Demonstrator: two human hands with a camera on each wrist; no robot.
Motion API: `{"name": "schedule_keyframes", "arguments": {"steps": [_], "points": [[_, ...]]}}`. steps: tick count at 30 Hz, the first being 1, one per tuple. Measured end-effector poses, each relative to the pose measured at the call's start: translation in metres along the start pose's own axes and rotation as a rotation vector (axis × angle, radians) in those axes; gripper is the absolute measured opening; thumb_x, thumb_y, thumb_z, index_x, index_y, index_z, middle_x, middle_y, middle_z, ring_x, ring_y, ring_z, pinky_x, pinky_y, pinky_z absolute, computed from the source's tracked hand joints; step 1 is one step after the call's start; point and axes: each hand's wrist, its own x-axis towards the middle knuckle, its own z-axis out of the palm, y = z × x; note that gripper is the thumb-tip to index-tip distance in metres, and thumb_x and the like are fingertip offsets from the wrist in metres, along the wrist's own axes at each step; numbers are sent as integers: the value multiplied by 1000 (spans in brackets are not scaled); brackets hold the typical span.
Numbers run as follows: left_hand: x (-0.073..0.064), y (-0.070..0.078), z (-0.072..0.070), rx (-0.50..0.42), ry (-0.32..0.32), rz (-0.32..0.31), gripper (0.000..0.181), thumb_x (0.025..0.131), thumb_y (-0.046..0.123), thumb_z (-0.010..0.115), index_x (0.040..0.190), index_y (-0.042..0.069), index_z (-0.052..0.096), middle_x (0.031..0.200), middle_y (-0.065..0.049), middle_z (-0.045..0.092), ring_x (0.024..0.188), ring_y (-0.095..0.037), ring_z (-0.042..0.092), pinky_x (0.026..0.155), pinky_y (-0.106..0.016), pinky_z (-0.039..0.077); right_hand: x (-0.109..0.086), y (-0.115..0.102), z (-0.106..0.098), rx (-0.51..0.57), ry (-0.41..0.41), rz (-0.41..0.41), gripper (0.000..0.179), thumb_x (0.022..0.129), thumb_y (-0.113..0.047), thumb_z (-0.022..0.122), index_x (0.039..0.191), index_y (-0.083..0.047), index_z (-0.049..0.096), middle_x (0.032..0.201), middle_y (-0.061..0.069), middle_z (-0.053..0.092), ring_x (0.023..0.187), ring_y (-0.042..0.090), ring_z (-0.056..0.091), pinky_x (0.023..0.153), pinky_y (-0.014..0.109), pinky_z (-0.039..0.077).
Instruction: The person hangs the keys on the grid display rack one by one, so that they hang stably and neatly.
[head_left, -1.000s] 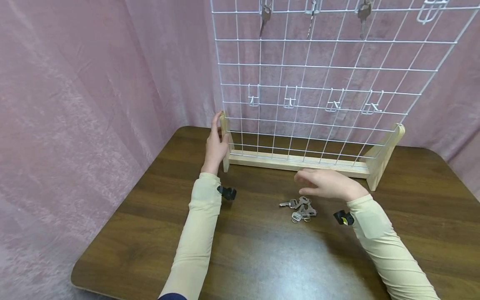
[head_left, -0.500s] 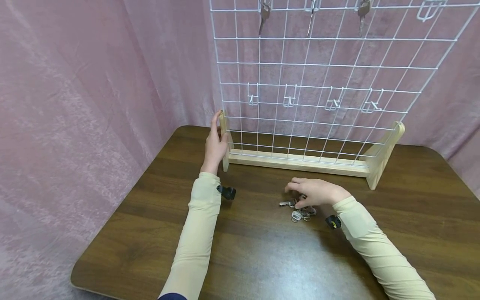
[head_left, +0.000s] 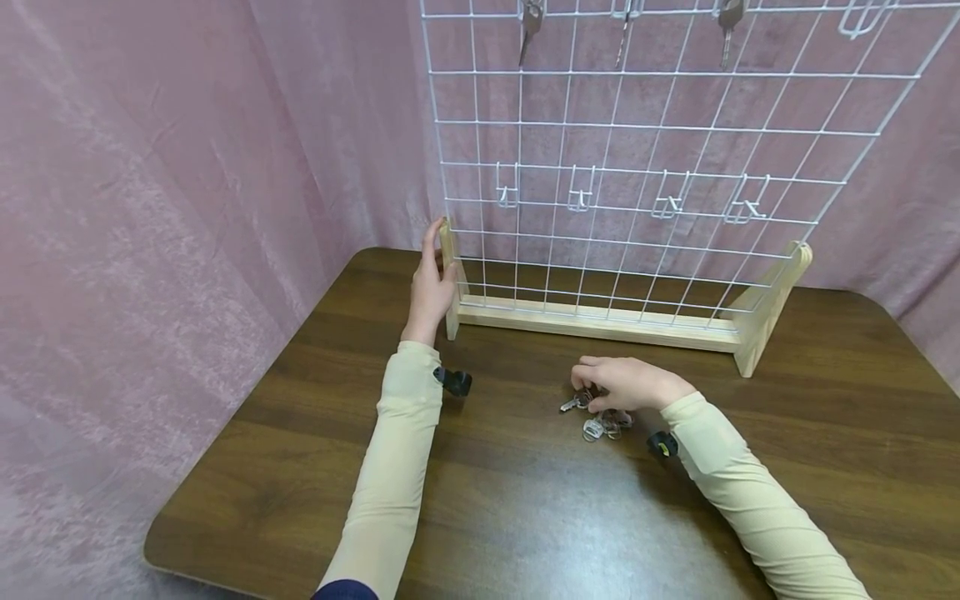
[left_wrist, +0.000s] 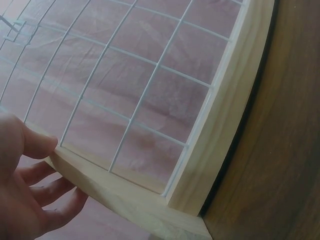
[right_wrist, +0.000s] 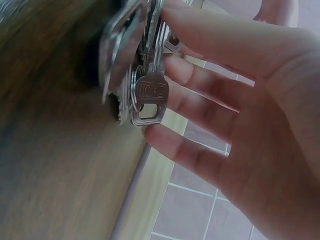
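My left hand (head_left: 432, 293) holds the left wooden upright (head_left: 452, 287) of a white wire grid rack. In the left wrist view, the thumb lies on the near side of the wood and the other fingers curl behind it. My right hand (head_left: 628, 383) is low over a small pile of silver keys (head_left: 594, 429) on the table, with thumb and forefinger pinching a key (head_left: 572, 404) at the pile's left edge. The right wrist view shows a key with a slotted head (right_wrist: 152, 90) against the fingers; the pinching fingertips are partly hidden there.
White hooks (head_left: 580, 200) hang in a row on the wire grid (head_left: 600, 150). Keys (head_left: 532, 25) hang from upper hooks, and another hook (head_left: 862, 18) at top right shows no key. A wooden base bar (head_left: 600, 323) joins the uprights on the brown table (head_left: 315, 467). Pink curtain surrounds it.
My right hand has come down and left onto the keys, its fingers closing in at the pile. The leftmost key has tilted. My left hand stays on the upright.
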Motion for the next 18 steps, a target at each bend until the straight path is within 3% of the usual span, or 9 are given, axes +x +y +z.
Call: {"name": "schedule_keyframes", "arguments": {"steps": [9, 18], "points": [[1, -1, 0, 15, -3, 12, 71, 99, 7, 48, 146, 53, 19, 140, -19, 51, 117, -35, 58, 84, -50, 57, 2, 4, 2, -3, 6, -18, 17, 85, -15, 72, 88, -17, 56, 70, -14, 51, 65, -2, 47, 60, 20, 42], [1, 0, -1, 22, -5, 12, 72, 99, 7, 49, 146, 53, 19, 139, -19, 51, 117, -35, 58, 84, -51, 56, 2, 4, -1, -45, 41, -46, 21, 85, -12, 70, 78, -19, 52, 65, -15, 45, 63, 0, 43, 58, 20, 38]]}}
